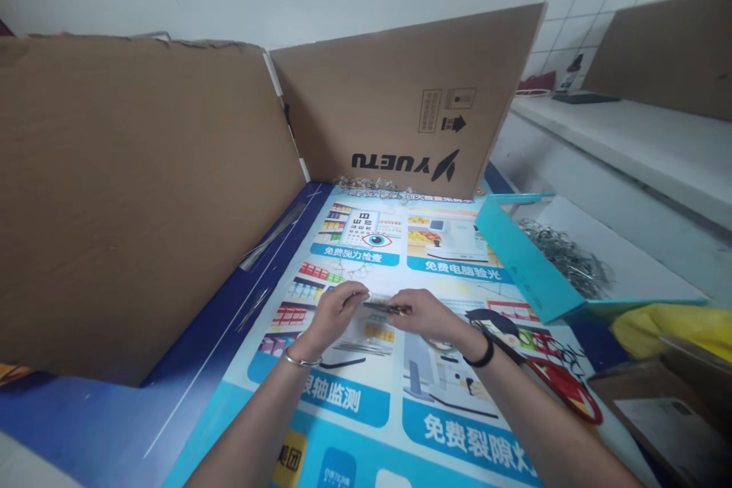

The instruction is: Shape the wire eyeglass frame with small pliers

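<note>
The cardboard panel (371,107) reads "YUETU" upside down, and the printed sheet (257,406) "免费视力检查", "免费电脑验光" and "美团".

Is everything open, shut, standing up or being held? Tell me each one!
Right hand: gripping a dark tool.
Dark tool: held; open or shut unclear.
Left hand: curled; grip unclear.
Teal box: open.
Metal pieces: heaped inside the box.
Printed cardboard: standing, lettering upside down.
Plain cardboard: standing.
Bracelet: worn.

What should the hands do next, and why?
Maybe bring the tool slightly nearer the left hand: the right hand grips it, its tip points that way, and the left fingers look pinched, though on what is unclear.
</note>
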Demonstrator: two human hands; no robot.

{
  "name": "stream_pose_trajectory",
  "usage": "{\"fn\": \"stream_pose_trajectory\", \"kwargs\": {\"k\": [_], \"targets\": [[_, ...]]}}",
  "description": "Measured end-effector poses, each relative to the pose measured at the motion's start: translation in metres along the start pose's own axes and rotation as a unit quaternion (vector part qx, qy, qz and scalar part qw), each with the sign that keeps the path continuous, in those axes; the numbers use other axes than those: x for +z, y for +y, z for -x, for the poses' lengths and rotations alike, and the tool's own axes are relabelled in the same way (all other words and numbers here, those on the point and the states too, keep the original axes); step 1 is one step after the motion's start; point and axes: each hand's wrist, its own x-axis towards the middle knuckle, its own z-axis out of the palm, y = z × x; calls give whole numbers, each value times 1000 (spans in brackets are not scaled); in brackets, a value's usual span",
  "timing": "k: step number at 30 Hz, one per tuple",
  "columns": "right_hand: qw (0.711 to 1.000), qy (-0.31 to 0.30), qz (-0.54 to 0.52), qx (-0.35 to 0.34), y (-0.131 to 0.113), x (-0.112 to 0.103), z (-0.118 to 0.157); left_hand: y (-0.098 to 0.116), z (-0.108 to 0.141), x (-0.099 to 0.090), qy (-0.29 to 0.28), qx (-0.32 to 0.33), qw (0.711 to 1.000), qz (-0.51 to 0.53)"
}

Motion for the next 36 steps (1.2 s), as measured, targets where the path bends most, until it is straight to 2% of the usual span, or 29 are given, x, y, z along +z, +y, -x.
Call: {"fn": "stream_pose_trajectory", "kwargs": {"k": [9,17,21,24,27,33,36], "targets": [[1000,-5,5,14,3,2,-1,0,0,0,-20,-18,999,32],[999,46,18,3,1,3,-2,-4,-1,1,-57,-156,973,159],[998,56,22,23,-2,4,-2,-5,-3,1,-53,-191,954,226],[997,66,23,29,-4,5,-2,-5,-4,0,-52,-208,948,234],[997,75,10,24,-4,8,-2,-5,-4,-1,-54,-210,951,219],[996,83,-17,12,-4,10,-3,-2,-2,-3,-35,-167,970,171],[996,82,-19,13,-4,9,-2,-3,-3,-5,-48,-166,973,150]]}}
